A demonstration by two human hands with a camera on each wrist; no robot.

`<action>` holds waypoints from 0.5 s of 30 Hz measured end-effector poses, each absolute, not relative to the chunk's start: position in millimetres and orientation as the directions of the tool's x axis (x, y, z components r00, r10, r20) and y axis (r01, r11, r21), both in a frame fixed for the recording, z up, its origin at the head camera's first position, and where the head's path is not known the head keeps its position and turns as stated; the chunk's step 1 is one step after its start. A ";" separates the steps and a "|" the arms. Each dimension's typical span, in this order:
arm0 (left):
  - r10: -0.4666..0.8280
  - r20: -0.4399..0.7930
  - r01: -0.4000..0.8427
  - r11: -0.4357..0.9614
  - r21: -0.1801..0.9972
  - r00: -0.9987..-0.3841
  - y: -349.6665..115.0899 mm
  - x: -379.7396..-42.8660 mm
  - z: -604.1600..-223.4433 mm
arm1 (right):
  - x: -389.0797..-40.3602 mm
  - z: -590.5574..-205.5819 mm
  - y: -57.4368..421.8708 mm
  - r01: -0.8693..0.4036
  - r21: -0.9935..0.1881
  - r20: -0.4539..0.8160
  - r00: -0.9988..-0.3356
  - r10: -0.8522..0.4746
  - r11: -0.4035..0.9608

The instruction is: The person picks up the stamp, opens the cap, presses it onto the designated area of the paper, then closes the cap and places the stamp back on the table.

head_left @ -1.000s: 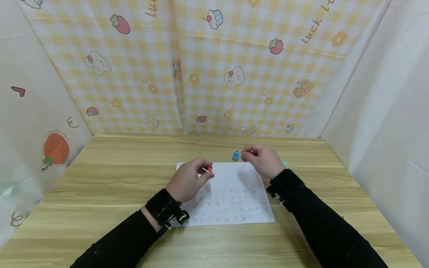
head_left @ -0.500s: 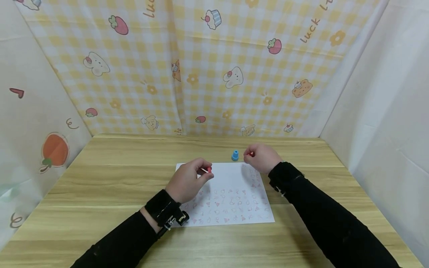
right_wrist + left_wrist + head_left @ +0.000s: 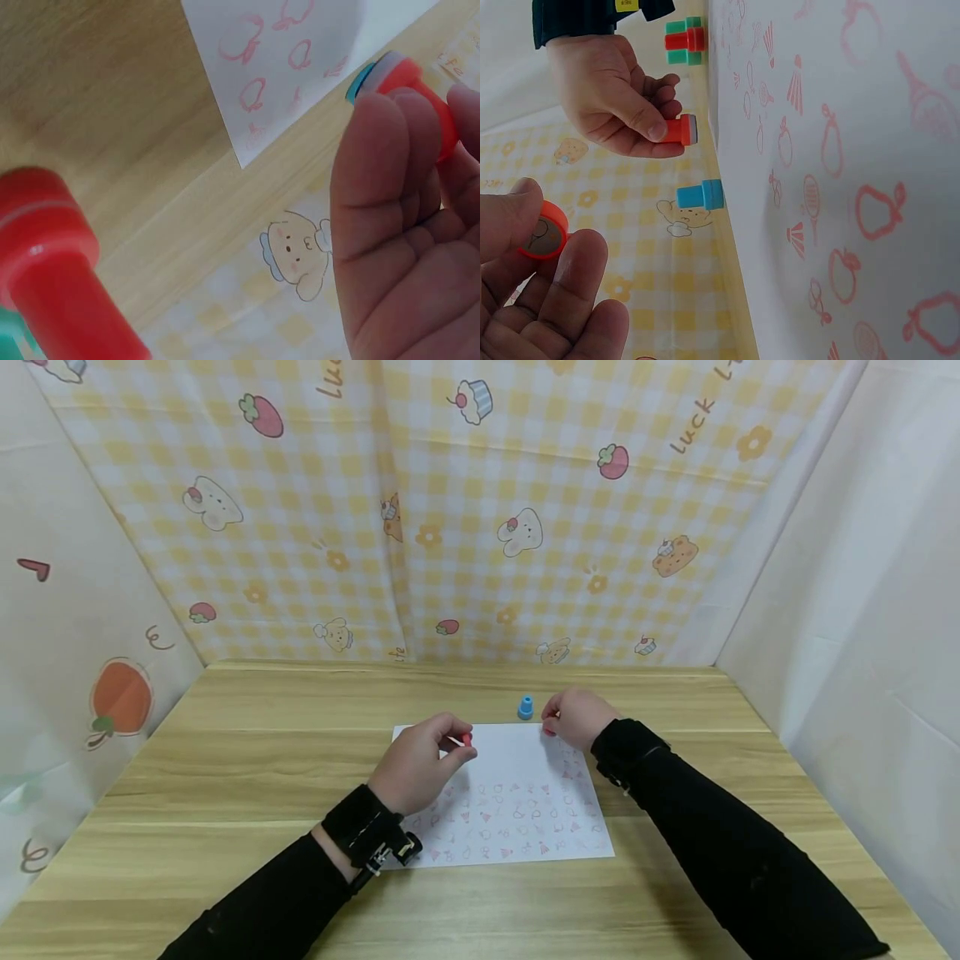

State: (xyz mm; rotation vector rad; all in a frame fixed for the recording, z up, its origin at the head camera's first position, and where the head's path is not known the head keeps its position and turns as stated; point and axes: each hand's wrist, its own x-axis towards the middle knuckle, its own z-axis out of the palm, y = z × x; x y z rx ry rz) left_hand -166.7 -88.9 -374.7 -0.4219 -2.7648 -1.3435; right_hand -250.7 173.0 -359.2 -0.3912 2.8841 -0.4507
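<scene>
My left hand [image 3: 420,764] is over the left part of a white sheet of paper [image 3: 510,756], pinching a small round red piece [image 3: 558,213] between thumb and fingers. Its grey face carries a dark outline drawing. At the sheet's far right corner, my right hand [image 3: 579,718] pinches a red stamp [image 3: 676,130] by its narrow handle, the wide pale-rimmed end toward the paper. Whether that end touches the paper I cannot tell. Rows of pink fruit, racket and shuttlecock prints cover much of the sheet. A blue stamp [image 3: 526,708] stands just beyond its far edge.
Another red stamp [image 3: 56,247] stands beyond my right hand, with green stamps [image 3: 694,57] beside it; the head view hides them behind the right arm. The wooden table [image 3: 300,702] ends at a yellow checked cloth [image 3: 465,585], with white cloth [image 3: 847,635] along the sides.
My right hand has come down and nearer with the red stamp, to the sheet's far right corner. A green item by its wrist is now covered. The left hand keeps its place.
</scene>
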 end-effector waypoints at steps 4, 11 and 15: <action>0.227 0.154 0.261 0.588 0.766 -0.962 -88.6 -166.6 -374.8 | -251.8 -360.4 171.8 -0.225 -0.317 -0.168 -0.943 -0.288 0.921; 0.232 0.155 0.266 0.591 0.762 -0.960 -88.7 -167.3 -375.8 | -253.9 -366.1 171.8 -0.245 -0.296 -0.169 -0.938 -0.304 0.923; 0.233 0.158 0.269 0.591 0.760 -0.960 -88.8 -167.5 -375.8 | -254.9 -368.4 171.6 -0.233 -0.296 -0.179 -0.939 -0.293 0.927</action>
